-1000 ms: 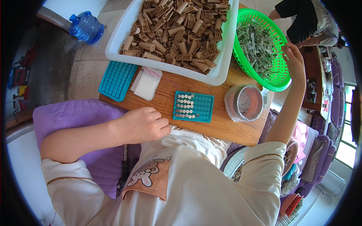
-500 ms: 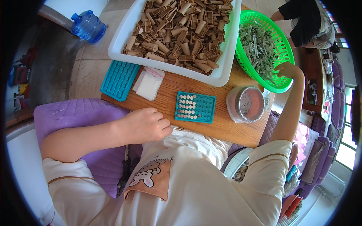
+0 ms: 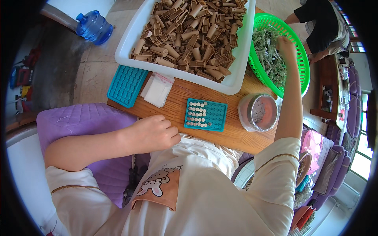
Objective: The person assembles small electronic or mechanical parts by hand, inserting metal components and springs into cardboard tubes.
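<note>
Tangle of thin, pale green, partly clear strips lay in an oval green basket, located immediately right of the white bin, which served as reference for all positions. Right hand was inside the basket, right of the bin, fingers bent down into the strips; whether it gripped any could not be told, fingertips being hidden. White bin itself held a heap of brown half-round pieces, lying in all directions. Near side of the bin, toward the wearer: a teal tray with round wells, small whitish discs seated in five rows across its left part, the lowest row reaching farthest right. Off the bin's near right corner stood a round tub with clear plastic film about it and greyish bits inside. Close to the bin's near left corner lay a second teal tray, and just right of that, a flat white packet. Left hand was well apart from the bin on its near side, by the edge of the wooden table, fingers curled into a loose fist; no object showed in it. Farther out: blue water bottle on the floor left of the bin; purple cushion beyond its near left corner; another person, bent forward, far to its right.
</note>
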`<action>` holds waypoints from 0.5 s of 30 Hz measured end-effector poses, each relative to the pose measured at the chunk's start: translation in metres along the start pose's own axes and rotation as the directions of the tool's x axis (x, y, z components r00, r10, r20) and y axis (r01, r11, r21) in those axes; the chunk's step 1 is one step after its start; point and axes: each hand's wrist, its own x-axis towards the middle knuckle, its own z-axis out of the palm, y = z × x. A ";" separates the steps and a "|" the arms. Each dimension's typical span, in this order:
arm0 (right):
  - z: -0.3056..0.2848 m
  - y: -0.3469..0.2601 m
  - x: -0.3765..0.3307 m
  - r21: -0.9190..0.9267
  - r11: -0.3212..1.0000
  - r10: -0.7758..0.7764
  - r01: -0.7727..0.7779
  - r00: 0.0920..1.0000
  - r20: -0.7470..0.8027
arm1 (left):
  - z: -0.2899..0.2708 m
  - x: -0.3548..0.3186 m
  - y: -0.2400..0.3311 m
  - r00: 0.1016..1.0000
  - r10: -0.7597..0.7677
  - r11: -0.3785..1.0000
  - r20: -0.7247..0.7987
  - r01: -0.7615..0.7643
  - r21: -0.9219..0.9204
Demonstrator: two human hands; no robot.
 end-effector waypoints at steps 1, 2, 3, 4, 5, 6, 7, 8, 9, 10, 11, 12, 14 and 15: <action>-0.011 -0.026 0.001 0.001 1.000 0.009 -0.009 0.999 -0.040 | 0.002 -0.004 0.004 1.000 -0.024 1.000 0.007 0.024 0.009; -0.021 -0.047 -0.001 0.137 0.990 0.000 0.024 0.985 -0.171 | 0.003 -0.008 0.008 0.999 -0.049 0.999 0.008 0.049 0.008; -0.032 -0.057 -0.002 0.260 0.964 0.024 0.059 0.953 -0.304 | 0.004 -0.011 0.011 0.998 -0.053 0.998 0.015 0.053 0.015; -0.054 -0.048 -0.004 0.406 0.901 0.019 0.152 0.922 -0.387 | 0.003 -0.007 0.009 1.000 -0.013 1.000 0.015 0.013 0.023; -0.067 -0.056 -0.004 0.544 0.795 0.011 0.269 0.889 -0.457 | 0.003 -0.007 0.009 1.000 -0.007 1.000 0.012 0.007 0.021; -0.078 -0.063 -0.007 0.749 0.538 0.013 0.387 0.884 -0.466 | 0.003 -0.006 0.008 1.000 -0.002 1.000 0.010 0.002 0.013; -0.094 -0.078 -0.018 0.805 0.466 0.047 0.367 0.898 -0.437 | 0.002 -0.005 0.007 1.000 0.001 1.000 0.007 -0.001 0.006; -0.106 -0.092 -0.030 0.856 0.384 0.073 0.345 0.913 -0.401 | 0.002 -0.004 0.006 1.000 -0.001 1.000 0.004 0.001 0.007; -0.115 -0.103 -0.040 0.928 0.192 -0.003 0.319 0.946 -0.325 | 0.000 -0.003 0.006 1.000 -0.008 1.000 -0.023 0.007 -0.008; -0.122 -0.114 -0.053 0.966 -0.004 -0.095 0.259 0.962 -0.258 | -0.002 -0.003 0.006 0.999 -0.018 1.000 -0.048 0.016 -0.023; -0.129 -0.132 -0.073 0.977 -0.068 -0.127 0.201 0.970 -0.208 | -0.007 -0.001 0.005 0.999 -0.020 1.000 -0.049 0.019 -0.021; -0.132 -0.150 -0.096 0.982 -0.127 -0.161 0.138 0.974 -0.157 | -0.013 0.001 0.003 0.993 -0.068 0.993 -0.101 0.057 -0.104; -0.120 -0.177 -0.134 0.995 -0.088 -0.326 0.036 0.943 -0.063 | -0.025 0.002 0.002 0.977 -0.162 0.972 -0.140 0.134 -0.195; -0.119 -0.185 -0.157 0.999 -0.047 -0.396 0.004 0.918 -0.023 | -0.035 0.005 0.001 0.931 -0.337 0.864 -0.138 0.248 -0.439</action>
